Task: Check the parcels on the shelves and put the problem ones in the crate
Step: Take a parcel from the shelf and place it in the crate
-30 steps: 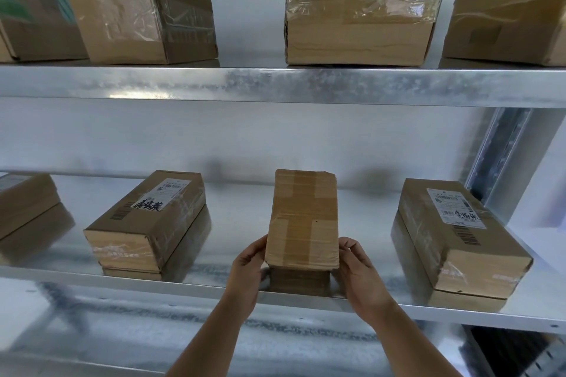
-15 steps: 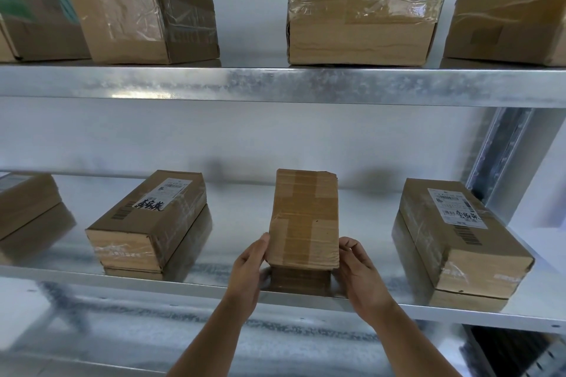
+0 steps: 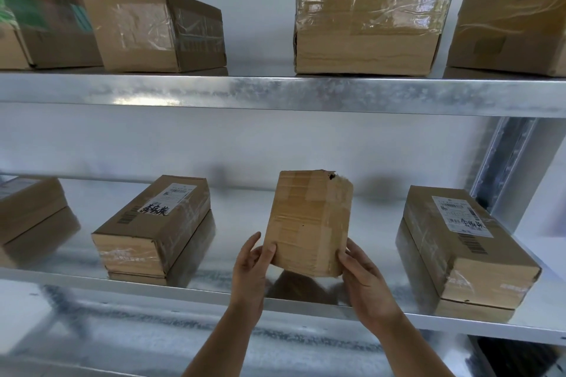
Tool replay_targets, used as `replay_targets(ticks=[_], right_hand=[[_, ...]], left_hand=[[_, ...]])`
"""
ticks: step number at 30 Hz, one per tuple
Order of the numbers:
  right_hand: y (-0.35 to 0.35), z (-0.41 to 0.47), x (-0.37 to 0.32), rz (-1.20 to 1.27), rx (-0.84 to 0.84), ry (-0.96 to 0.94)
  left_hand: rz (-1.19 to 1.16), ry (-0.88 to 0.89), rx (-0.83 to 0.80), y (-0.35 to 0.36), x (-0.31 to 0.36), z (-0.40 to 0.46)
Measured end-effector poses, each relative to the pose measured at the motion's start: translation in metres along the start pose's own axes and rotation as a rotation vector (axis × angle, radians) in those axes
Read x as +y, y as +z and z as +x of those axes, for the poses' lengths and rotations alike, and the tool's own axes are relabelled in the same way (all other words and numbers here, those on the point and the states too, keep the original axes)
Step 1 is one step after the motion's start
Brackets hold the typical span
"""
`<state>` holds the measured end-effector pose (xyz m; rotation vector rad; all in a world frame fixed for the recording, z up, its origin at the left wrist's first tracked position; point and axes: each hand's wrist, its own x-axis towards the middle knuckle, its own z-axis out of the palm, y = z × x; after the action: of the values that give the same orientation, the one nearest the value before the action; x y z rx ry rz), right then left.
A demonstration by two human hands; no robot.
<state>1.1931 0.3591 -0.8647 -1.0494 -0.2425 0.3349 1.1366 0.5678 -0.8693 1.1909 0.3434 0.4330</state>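
Both hands, left hand (image 3: 249, 266) and right hand (image 3: 364, 278), grip a taped parcel (image 3: 309, 223) with a torn far corner, lifted off the shiny galvanized shelf (image 3: 76, 272); white wall behind, at 12 o'clock.

The small brown parcel (image 3: 309, 222) is raised off the lower shelf (image 3: 214, 294) and tilted, its taped face toward the camera, its far top right corner torn and crushed. It is held low on both sides between the left hand's fingers (image 3: 271, 249) and the right hand's fingers (image 3: 347, 257). Left of the fingers a labelled parcel (image 3: 153, 225) lies flat on the shelf; right of them lies another labelled parcel (image 3: 465, 248).
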Motion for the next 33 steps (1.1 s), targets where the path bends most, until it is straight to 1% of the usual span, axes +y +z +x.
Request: replay_targets(ticks=[2, 4, 7, 9, 11, 13, 15, 17, 23, 33], right_hand=[[0.003, -0.001, -0.001, 0.001, -0.001, -0.017], [0.002, -0.001, 0.000, -0.014, 0.011, -0.013], [0.002, -0.002, 0.001, -0.147, -0.007, 0.025], [0.004, -0.003, 0.001, -0.177, -0.029, 0.042], [0.006, -0.003, 0.001, -0.124, -0.014, 0.023], [0.007, -0.003, 0.002, -0.082, 0.024, -0.006], [0.008, -0.003, 0.003, -0.081, 0.042, -0.004], [0.010, -0.004, 0.003, -0.116, 0.037, 0.009], [0.012, -0.007, -0.002, -0.151, 0.000, 0.028], [0.010, -0.006, 0.000, -0.149, 0.012, 0.048]], left_hand=[[0.005, 0.039, 0.101, 0.003, -0.004, 0.002], [0.016, 0.052, 0.123, 0.007, -0.005, 0.002], [0.128, 0.053, 0.065, 0.012, -0.006, -0.001], [0.182, 0.042, 0.005, 0.014, -0.005, -0.002], [0.169, -0.008, -0.056, 0.012, -0.004, -0.001], [0.097, -0.065, -0.115, 0.007, -0.001, 0.000], [0.040, -0.089, -0.173, 0.001, 0.001, 0.001], [0.055, -0.089, -0.234, -0.004, -0.003, 0.006], [0.083, -0.098, -0.238, -0.005, -0.004, 0.008], [0.095, -0.079, -0.283, -0.006, -0.004, 0.008]])
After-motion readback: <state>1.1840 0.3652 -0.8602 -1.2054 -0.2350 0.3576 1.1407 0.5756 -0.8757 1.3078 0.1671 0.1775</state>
